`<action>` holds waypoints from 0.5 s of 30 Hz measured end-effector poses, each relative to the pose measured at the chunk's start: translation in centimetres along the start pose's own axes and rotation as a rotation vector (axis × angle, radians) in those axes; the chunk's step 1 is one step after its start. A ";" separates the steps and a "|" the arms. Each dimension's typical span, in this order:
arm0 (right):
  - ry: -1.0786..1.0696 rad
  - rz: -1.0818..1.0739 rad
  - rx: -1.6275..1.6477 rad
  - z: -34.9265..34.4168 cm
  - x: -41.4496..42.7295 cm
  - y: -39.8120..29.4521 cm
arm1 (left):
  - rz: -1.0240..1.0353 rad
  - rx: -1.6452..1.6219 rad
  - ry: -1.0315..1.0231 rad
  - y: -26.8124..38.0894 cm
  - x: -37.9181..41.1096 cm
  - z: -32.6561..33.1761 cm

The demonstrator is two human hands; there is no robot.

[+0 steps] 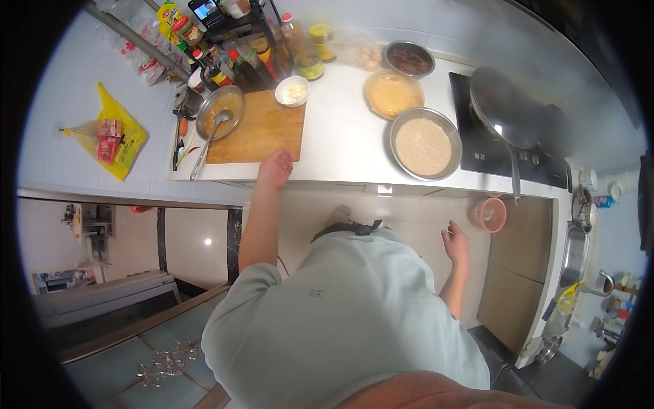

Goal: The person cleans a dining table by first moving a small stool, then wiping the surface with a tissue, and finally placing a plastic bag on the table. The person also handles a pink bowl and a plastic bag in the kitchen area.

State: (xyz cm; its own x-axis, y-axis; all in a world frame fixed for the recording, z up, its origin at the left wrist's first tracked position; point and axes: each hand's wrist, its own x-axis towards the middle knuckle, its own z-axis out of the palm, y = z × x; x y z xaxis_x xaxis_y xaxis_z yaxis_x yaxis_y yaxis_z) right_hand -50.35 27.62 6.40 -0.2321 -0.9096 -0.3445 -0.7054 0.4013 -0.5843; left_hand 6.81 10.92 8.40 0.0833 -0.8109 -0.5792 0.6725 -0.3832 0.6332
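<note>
My left hand rests at the front edge of a wooden cutting board, fingers loosely curled and nothing visible in them. On the board's left part, a metal bowl holds a yellowish mixture. A metal spoon leans out of it towards the counter edge. A small white bowl with pale chopped pieces stands at the board's back right corner. My right hand hangs empty beside my body, below counter level, fingers slightly apart. Nearest to it is a pink bucket on the floor.
A metal bowl of pale grains, a yellow round food and a bowl of dark pieces stand right of the board. A lidded wok sits on the black cooktop, its handle past the counter edge. Sauce bottles crowd the back left.
</note>
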 end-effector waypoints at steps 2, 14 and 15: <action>-0.003 -0.011 -0.001 1.3 0.5 -1.9 | -0.004 -0.042 0.057 2.0 1.7 -1.4; 0.037 -0.005 0.317 6.9 1.1 -8.8 | 0.117 -0.309 0.398 10.6 14.3 -11.0; 0.034 0.007 0.322 7.1 1.0 -9.1 | 0.133 -0.323 0.421 11.6 14.7 -12.3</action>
State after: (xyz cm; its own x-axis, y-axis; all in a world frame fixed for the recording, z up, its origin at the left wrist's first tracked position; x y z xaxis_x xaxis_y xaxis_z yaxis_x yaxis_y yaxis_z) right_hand -39.42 23.80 6.18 -0.2624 -0.9076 -0.3277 -0.4565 0.4160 -0.7865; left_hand 24.84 0.02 0.94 0.4261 -0.5705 -0.7021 0.8219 -0.0803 0.5640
